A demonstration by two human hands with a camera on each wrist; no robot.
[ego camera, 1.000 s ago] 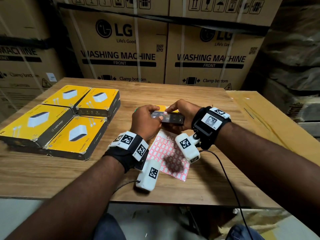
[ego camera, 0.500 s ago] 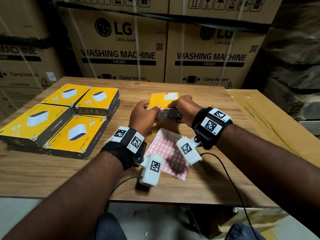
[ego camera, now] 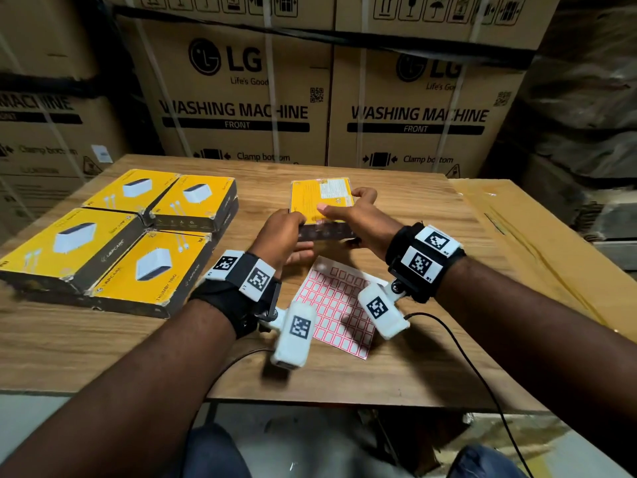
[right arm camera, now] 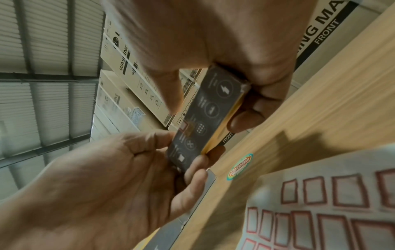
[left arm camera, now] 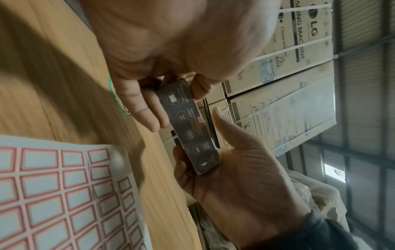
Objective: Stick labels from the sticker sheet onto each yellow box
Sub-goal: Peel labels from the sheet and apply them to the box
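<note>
Both hands hold one yellow box [ego camera: 312, 201] above the wooden table [ego camera: 431, 367], its yellow face with a white printed patch turned up. My left hand [ego camera: 293, 232] grips its left end and my right hand [ego camera: 344, 215] grips the right end, thumb on top. The box's dark side [left arm camera: 190, 128] faces me and carries a small red-bordered label [left arm camera: 200, 120], also seen as the label [right arm camera: 185, 126] in the right wrist view. The sticker sheet [ego camera: 336, 307] of red-framed labels lies flat on the table under my wrists. Several more yellow boxes [ego camera: 113, 236] sit stacked at the left.
Large LG washing-machine cartons [ego camera: 238, 108] wall off the table's far edge. A tan cardboard sheet [ego camera: 537, 243] lies on the right. A black cable [ego camera: 465, 357] trails over the near edge. A round green-and-orange sticker [right arm camera: 240, 166] is stuck on the tabletop.
The held box has tipped from dark side up to yellow face up and moved a little away from me; both hands went with it and kept their grip.
</note>
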